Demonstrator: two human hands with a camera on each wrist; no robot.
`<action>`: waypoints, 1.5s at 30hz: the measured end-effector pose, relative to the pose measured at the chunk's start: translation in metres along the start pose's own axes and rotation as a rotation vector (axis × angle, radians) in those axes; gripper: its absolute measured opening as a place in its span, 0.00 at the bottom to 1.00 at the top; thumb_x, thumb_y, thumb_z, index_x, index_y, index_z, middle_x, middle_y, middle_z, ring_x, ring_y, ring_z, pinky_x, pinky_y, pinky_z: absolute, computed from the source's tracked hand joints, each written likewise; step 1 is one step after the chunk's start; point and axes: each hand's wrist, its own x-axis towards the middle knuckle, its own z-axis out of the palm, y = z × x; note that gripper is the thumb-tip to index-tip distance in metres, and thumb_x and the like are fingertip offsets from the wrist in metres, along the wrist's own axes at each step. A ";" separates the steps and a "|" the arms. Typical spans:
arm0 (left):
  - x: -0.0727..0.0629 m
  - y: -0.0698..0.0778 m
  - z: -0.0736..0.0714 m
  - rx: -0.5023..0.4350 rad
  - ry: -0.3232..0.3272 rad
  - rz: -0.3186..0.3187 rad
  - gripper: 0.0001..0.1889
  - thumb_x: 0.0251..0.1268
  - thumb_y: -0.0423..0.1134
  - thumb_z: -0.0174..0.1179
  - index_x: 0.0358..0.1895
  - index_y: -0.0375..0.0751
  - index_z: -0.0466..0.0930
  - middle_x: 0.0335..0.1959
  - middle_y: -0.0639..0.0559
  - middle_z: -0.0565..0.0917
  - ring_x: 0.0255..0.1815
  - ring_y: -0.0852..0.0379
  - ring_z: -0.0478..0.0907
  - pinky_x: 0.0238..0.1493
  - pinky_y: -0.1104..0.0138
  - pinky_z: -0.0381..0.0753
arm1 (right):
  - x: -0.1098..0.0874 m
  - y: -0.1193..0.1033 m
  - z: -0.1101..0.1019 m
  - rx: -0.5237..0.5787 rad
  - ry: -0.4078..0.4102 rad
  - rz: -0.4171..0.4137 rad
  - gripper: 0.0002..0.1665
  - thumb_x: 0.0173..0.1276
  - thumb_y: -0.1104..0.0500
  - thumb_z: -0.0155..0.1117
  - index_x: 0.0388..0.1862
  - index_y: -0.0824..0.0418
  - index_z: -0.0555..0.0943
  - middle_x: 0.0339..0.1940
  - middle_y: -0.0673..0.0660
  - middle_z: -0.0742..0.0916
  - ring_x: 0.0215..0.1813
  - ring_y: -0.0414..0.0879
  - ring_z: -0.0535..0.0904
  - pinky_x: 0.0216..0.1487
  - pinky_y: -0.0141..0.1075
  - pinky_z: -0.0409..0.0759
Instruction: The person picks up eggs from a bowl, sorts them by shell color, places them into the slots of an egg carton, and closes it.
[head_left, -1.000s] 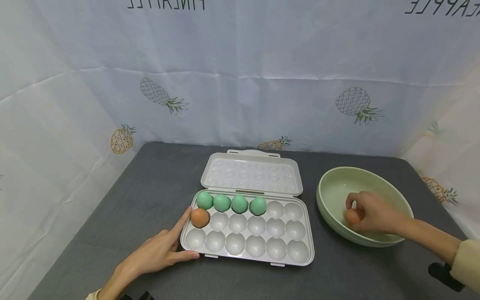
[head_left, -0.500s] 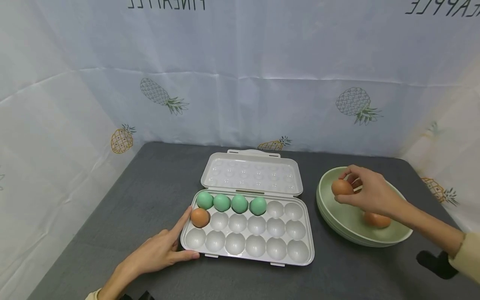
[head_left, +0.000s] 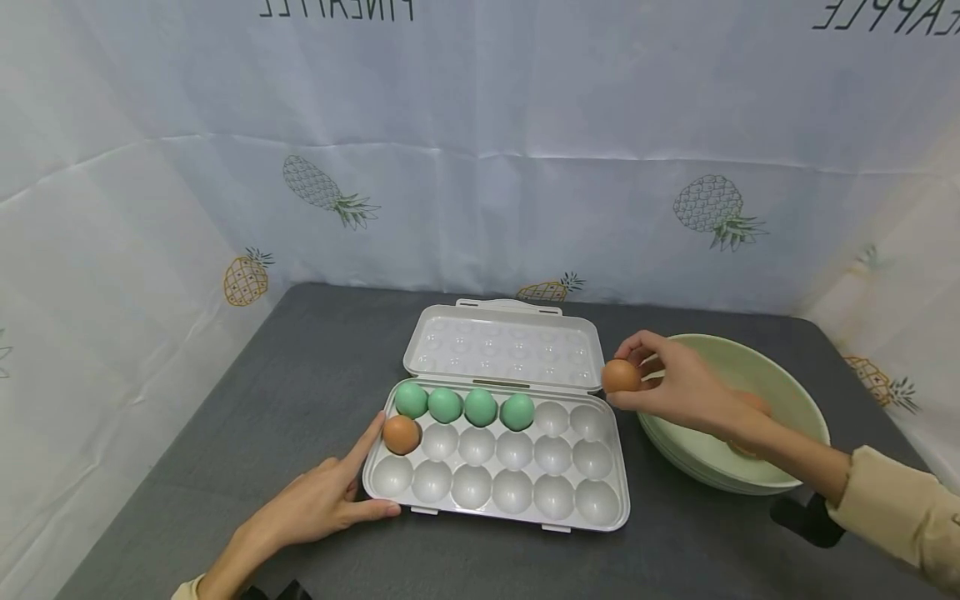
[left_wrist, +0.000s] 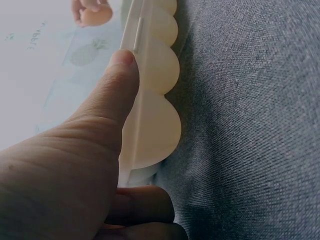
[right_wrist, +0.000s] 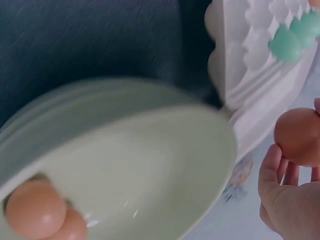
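My right hand [head_left: 678,392] pinches a brown egg [head_left: 621,376] between thumb and fingers, in the air by the right edge of the white egg tray [head_left: 491,508]. The right wrist view also shows this held egg [right_wrist: 300,136]. With index finger and thumb stretched out, my left hand [head_left: 318,500] touches the tray's front left corner. In the left wrist view its thumb [left_wrist: 112,92] lies along the tray's rim. Several green eggs [head_left: 480,407] fill the back row from the left. Another brown egg [head_left: 401,435] sits at the left end of the middle row.
The tray's lid [head_left: 506,342] is folded back behind it. Right of the tray stands a light green bowl [head_left: 795,400], apparently stacked on another. At least two brown eggs [right_wrist: 36,209] lie inside. A pineapple-print cloth [head_left: 480,208] hangs behind the grey table [head_left: 315,367].
My right hand has lifted the brown egg out of the green bowl and carried it left to the tray's right edge. My left hand and the tray have hardly moved.
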 end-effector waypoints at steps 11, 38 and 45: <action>0.000 -0.003 0.001 0.005 0.009 0.009 0.59 0.62 0.64 0.67 0.85 0.52 0.37 0.14 0.70 0.62 0.15 0.73 0.56 0.18 0.72 0.61 | 0.017 -0.025 0.054 0.136 -0.066 -0.107 0.25 0.48 0.62 0.80 0.43 0.60 0.77 0.38 0.57 0.84 0.39 0.45 0.81 0.42 0.35 0.84; 0.002 -0.004 0.000 -0.012 0.011 0.045 0.58 0.62 0.63 0.67 0.85 0.49 0.38 0.13 0.70 0.61 0.13 0.74 0.55 0.17 0.73 0.60 | 0.048 -0.083 0.149 0.281 -0.206 -0.232 0.24 0.49 0.63 0.82 0.42 0.61 0.80 0.38 0.56 0.84 0.37 0.38 0.80 0.44 0.31 0.85; 0.002 -0.005 0.000 -0.015 0.009 0.049 0.58 0.63 0.63 0.67 0.85 0.49 0.38 0.13 0.70 0.60 0.13 0.74 0.54 0.17 0.73 0.60 | 0.048 -0.083 0.166 0.197 -0.199 -0.305 0.22 0.48 0.62 0.82 0.41 0.59 0.82 0.37 0.54 0.87 0.38 0.37 0.80 0.45 0.32 0.83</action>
